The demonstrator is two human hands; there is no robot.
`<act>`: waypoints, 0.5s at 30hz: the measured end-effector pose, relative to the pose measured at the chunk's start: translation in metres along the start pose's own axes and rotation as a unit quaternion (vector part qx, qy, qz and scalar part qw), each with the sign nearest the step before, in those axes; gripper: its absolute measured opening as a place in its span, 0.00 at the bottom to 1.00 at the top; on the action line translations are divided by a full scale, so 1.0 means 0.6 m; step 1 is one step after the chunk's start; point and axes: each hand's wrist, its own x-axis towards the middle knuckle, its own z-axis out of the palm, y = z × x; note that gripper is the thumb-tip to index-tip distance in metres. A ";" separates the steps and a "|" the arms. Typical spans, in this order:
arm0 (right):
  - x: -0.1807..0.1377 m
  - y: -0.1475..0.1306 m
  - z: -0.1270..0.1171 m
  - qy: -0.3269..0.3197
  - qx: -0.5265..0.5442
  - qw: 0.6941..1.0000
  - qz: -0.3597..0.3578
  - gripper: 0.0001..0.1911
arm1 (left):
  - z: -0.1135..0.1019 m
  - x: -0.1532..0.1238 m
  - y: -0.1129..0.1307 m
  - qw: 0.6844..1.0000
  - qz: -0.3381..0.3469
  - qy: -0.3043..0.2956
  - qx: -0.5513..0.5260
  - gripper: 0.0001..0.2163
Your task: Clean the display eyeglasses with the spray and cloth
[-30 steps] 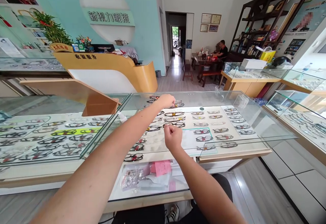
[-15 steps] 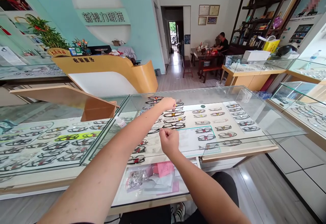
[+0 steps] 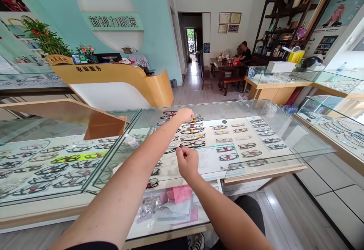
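Observation:
My left hand (image 3: 185, 115) reaches to the back of the glass display case, fingers curled down at a pair of eyeglasses (image 3: 196, 118) in the middle column. What the fingers hold is hidden behind the hand. Nearer to me, my right hand (image 3: 187, 162) is closed in a fist above the case. A dark-rimmed pair of eyeglasses (image 3: 170, 150) shows right beside its thumb; whether the fist grips it I cannot tell. Just beyond this fist lies a black pair of eyeglasses (image 3: 192, 143), with more pairs in rows behind. My left forearm covers part of the left column.
An open drawer (image 3: 170, 231) below holds plastic bags and pink papers (image 3: 182, 194). A small white bottle (image 3: 132, 141) stands left of my forearm. A wooden panel (image 3: 106, 123) rests over the left case. Beyond are a cashier counter (image 3: 159, 87) and a seated person (image 3: 244, 52).
The view has shifted slightly, so the room sits a little lower and further left. Both hands keep nearly the same places over the case, fingers still closed.

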 end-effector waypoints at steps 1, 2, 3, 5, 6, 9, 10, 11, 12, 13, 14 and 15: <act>0.000 0.000 0.001 0.001 -0.002 1.000 -0.001 0.26 | 0.001 0.000 0.000 1.000 -0.002 0.001 -0.004 0.13; 0.000 0.000 0.001 0.001 -0.004 1.000 -0.003 0.26 | 0.001 -0.001 0.001 1.000 -0.003 0.002 -0.008 0.13; 0.000 0.000 0.002 0.000 -0.006 1.000 -0.005 0.26 | 0.002 -0.002 0.002 1.000 -0.004 0.003 -0.012 0.13; 0.000 0.001 0.004 -0.001 -0.011 1.000 -0.008 0.26 | 0.004 -0.006 0.005 1.000 -0.007 0.005 -0.019 0.14; 0.000 0.002 0.004 -0.002 -0.013 1.000 -0.010 0.26 | 0.005 -0.008 0.006 1.000 -0.009 0.007 -0.022 0.14; 0.001 0.005 0.006 0.001 -0.017 1.000 -0.016 0.26 | 0.008 -0.014 0.010 0.999 -0.016 0.020 -0.032 0.14; 0.001 0.006 0.006 0.001 -0.017 1.000 -0.017 0.26 | 0.008 -0.016 0.011 0.999 -0.016 0.026 -0.036 0.14; 0.002 0.008 0.006 0.000 -0.015 1.000 -0.015 0.26 | 0.007 -0.018 0.011 0.999 -0.016 0.032 -0.042 0.13; 0.002 0.009 0.006 -0.007 -0.009 1.000 -0.010 0.26 | 0.005 -0.021 0.011 0.998 -0.014 0.037 -0.048 0.13; 0.002 0.010 0.007 -0.017 0.000 1.000 -0.004 0.26 | 0.001 -0.024 0.011 0.997 -0.012 0.043 -0.055 0.13; 0.002 0.012 0.008 -0.030 0.011 0.999 0.003 0.27 | -0.004 -0.028 0.010 0.997 -0.011 0.051 -0.062 0.13; 0.002 0.012 0.008 -0.044 0.023 0.999 0.008 0.27 | -0.009 -0.034 0.010 0.996 -0.010 0.060 -0.070 0.14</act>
